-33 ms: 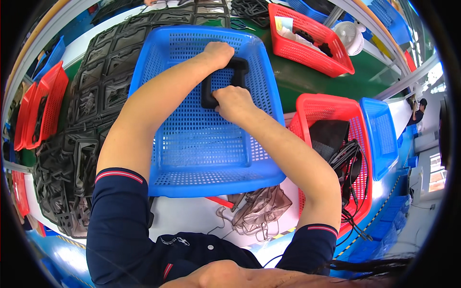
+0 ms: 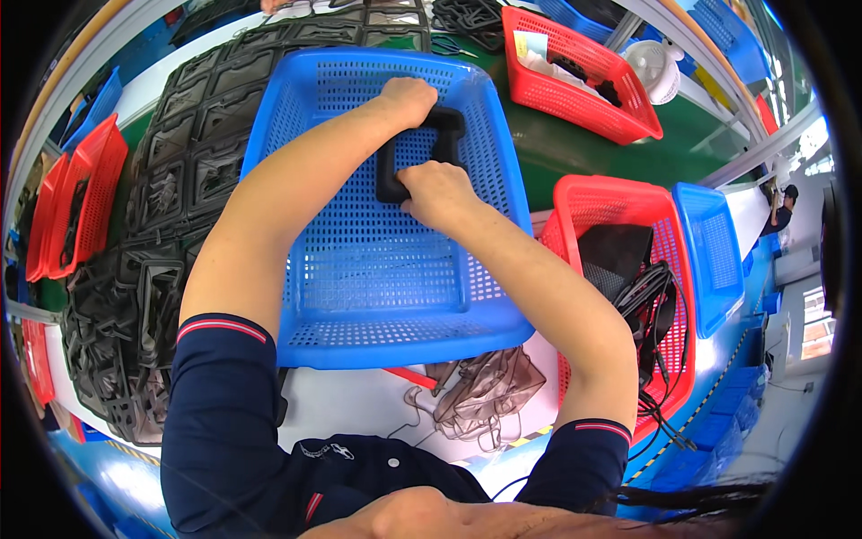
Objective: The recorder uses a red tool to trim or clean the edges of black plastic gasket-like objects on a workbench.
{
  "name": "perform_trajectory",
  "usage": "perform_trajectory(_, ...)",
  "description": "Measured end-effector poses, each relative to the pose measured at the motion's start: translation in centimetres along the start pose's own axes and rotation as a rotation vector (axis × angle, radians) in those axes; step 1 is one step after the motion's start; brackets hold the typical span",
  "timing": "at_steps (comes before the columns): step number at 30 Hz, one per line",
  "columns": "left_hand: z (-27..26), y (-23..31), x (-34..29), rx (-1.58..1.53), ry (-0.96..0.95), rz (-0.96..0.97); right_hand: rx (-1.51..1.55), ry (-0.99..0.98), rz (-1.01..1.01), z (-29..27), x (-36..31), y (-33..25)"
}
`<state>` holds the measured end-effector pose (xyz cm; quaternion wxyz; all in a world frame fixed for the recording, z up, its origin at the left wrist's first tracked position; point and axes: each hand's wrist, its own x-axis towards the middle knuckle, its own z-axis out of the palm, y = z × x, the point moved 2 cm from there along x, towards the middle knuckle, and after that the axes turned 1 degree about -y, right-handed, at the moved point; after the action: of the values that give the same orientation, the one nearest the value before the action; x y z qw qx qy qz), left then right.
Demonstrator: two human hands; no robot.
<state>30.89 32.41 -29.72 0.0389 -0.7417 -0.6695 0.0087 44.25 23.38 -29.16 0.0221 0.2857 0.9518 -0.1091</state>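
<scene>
A black frame-shaped piece with rounded corners and an open middle lies in the far half of a large blue perforated basket. My left hand is closed at its far edge, fingers curled and mostly turned from sight. Nearer to me and a little to the right, my right hand is closed on its near side, with the thumb against the black rim. Both forearms reach over the basket's walls. The basket's near half holds nothing else that I can see.
Stacks of dark mesh frames crowd the left. At right, a red basket holds black cables and a dark panel, beside a blue basket. Another red basket stands far right. Crumpled brown mesh lies near me.
</scene>
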Motion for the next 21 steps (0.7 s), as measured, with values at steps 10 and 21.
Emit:
perform_trajectory(10, -0.81, -0.55, 0.09, 0.023, -0.067, -0.039, 0.070, 0.078, -0.056, -0.02, 0.64, 0.09)
perform_trajectory(21, -0.82, -0.74, -0.20, -0.028, -0.093, -0.040, 0.002, 0.044, -0.002, -0.47, 0.03, 0.49)
